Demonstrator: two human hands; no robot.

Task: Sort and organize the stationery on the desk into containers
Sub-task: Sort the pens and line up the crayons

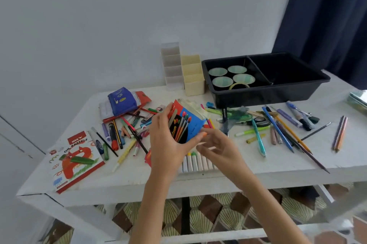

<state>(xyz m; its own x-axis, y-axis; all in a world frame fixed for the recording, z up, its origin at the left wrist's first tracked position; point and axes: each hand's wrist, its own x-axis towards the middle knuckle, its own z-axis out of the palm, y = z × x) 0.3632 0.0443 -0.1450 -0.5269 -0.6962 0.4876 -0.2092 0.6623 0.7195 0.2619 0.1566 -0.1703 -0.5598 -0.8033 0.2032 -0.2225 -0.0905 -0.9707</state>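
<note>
Box [184, 124], red-and-blue with printed pencils, tilted in left hand [166, 140].

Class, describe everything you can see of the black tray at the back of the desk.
The black tray is a shallow rectangular tub, seemingly glossy plastic, with a flared rim and a divider making two compartments. It sits level at the back right of the desk, beside a cream organizer. Its left compartment holds four pale green cups and a tape roll by the front wall.
</note>
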